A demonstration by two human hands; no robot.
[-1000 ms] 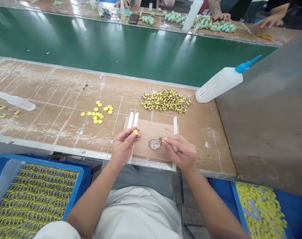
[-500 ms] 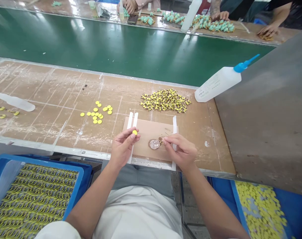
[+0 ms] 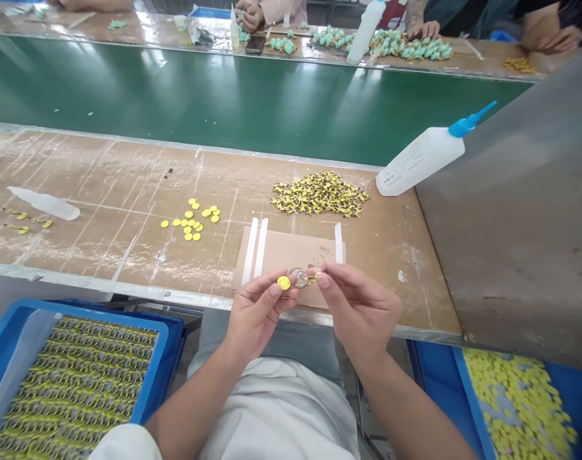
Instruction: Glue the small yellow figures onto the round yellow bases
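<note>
Pinched in my left hand (image 3: pixel 259 313) is a round yellow disc (image 3: pixel 283 282), its flat face turned up. My right hand (image 3: pixel 362 306) grips a small yellow-and-dark piece (image 3: pixel 312 279) between thumb and forefinger, just right of the disc. Between the two hands a small clear round dish (image 3: pixel 299 277) sits on a cardboard sheet (image 3: pixel 291 249) taped to the table. Behind the sheet lies a heap of small yellow-and-dark pieces (image 3: pixel 319 193). Loose yellow discs (image 3: pixel 191 223) are scattered left of the sheet.
A white bottle with a blue nozzle (image 3: pixel 422 160) leans against a metal panel (image 3: pixel 520 223) on the right. Blue trays hold finished-looking rows (image 3: pixel 94 370) at left and yellow discs (image 3: pixel 520 396) at right. Across the green belt (image 3: pixel 223 96), other people's hands (image 3: pixel 425 29) handle teal pieces.
Both my hands have come closer to me and nearer each other. The yellow disc has moved right and toward me, now beside the clear dish and the small piece.
</note>
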